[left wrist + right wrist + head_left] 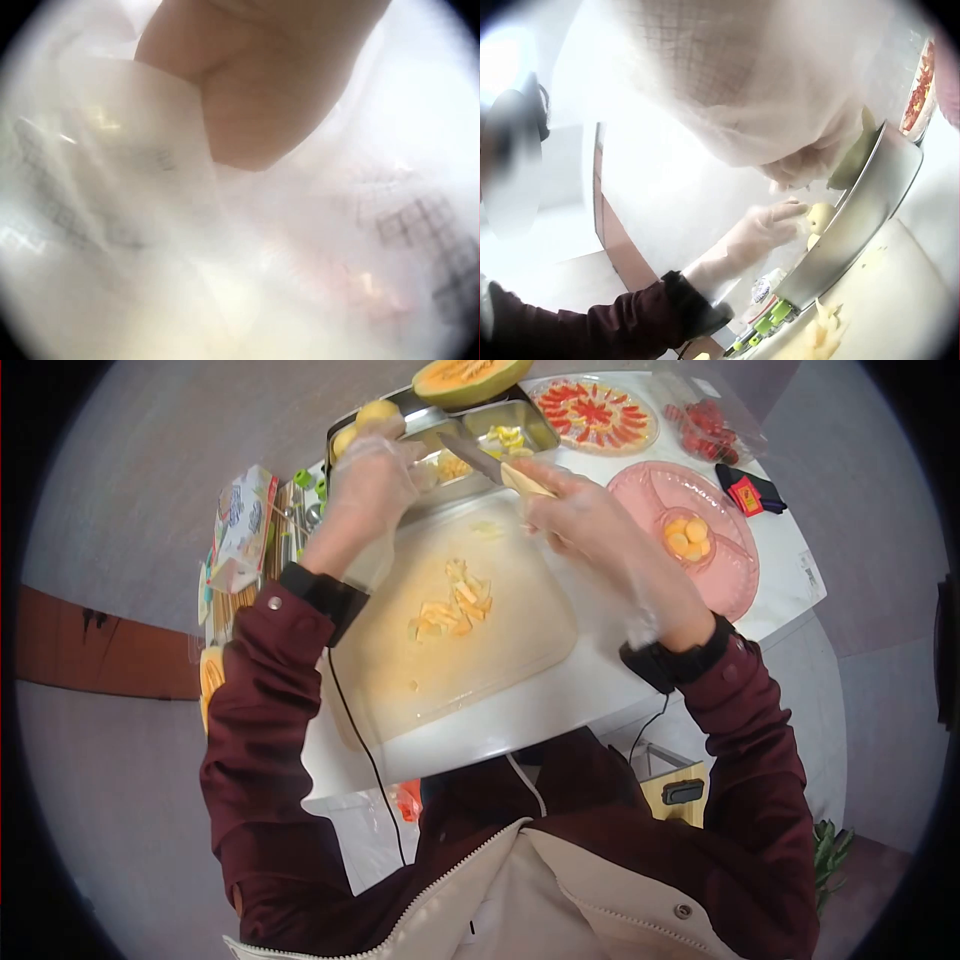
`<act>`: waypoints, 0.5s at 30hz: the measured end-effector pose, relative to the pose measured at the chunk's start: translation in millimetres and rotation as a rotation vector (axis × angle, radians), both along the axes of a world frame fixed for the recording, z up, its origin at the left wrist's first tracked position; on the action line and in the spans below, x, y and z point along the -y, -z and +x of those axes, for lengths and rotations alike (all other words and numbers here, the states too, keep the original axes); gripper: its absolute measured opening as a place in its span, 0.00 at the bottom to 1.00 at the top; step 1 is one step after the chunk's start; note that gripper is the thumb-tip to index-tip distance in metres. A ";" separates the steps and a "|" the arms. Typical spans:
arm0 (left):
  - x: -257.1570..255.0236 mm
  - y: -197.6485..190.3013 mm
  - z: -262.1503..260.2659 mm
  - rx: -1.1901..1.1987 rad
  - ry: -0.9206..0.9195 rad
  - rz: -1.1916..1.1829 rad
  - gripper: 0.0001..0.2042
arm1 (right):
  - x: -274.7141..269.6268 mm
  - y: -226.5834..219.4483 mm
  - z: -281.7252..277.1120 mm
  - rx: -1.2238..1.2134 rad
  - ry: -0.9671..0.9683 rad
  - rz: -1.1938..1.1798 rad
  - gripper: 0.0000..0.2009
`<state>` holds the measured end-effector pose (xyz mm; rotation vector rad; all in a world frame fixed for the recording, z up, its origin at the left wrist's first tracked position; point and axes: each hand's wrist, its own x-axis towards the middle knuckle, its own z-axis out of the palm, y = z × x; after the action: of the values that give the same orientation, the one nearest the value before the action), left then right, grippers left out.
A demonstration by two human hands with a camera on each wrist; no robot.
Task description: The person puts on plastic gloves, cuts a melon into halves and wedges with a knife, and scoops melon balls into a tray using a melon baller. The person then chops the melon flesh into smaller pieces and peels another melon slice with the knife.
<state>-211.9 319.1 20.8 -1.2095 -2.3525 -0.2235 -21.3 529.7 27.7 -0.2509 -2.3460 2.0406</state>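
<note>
My right hand [600, 525], in a clear plastic glove, grips the pale handle of a knife [478, 458]; its blade points left over the metal tray [545, 432]. At the tray's left end, my gloved left hand [370, 490] has its fingers at round yellow fruits [378, 410]. From the right wrist view, the left hand's [746, 240] extended fingertips touch one yellow fruit [822, 216]. Thin pale-orange peelings [455, 610] lie on the cutting board [520, 620] below. Glove plastic and bare skin [255, 90] fill the left wrist view, hiding the fingers.
Half a melon [470, 380] rests at the tray's back. Along the right stand a red-topped fruit platter [597, 418], bagged red fruit [708, 430] and a pink divided plate [735, 560] with orange balls in its centre. A white package [243, 525] and green-handled utensils [303, 478] lie left.
</note>
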 end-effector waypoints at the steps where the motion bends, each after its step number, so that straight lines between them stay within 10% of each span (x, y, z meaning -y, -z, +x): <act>1: 8.7 -0.6 -7.2 -0.058 0.111 0.074 0.11 | -0.6 -6.1 13.1 0.053 -0.040 0.050 0.31; 10: 70.5 -9.0 47.4 0.240 0.065 0.139 0.10 | 23.9 43.1 114.5 0.180 -0.003 -0.139 0.29; 15: 101.1 0.2 84.4 0.406 0.103 0.298 0.13 | 49.6 41.2 126.9 0.225 -0.396 0.104 0.27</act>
<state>-127.6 218.0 20.6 -1.2249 -2.4689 -0.8962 105.6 480.2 -13.5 -0.0111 -2.8242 2.1326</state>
